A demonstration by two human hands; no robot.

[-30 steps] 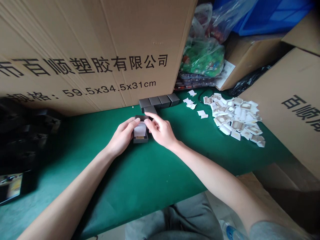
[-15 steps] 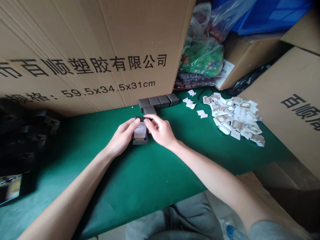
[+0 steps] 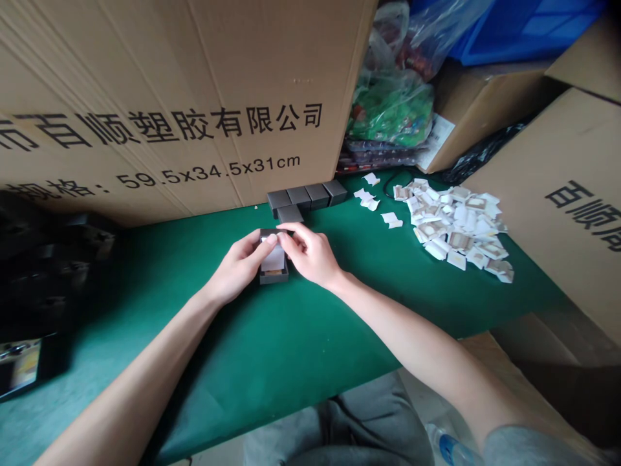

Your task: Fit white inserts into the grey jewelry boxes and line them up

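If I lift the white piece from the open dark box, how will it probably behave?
The white piece looks thin like paper, so it is probably light. It may bend easily: similar loose pieces show creases. It could catch on the dark box, whose walls stand close beside it.

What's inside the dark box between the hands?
A white paper piece lies in the dark box, with a thin brownish strip showing at the near end. Whatever is beneath the paper is covered; the left hand and right hand hide part of the far end.
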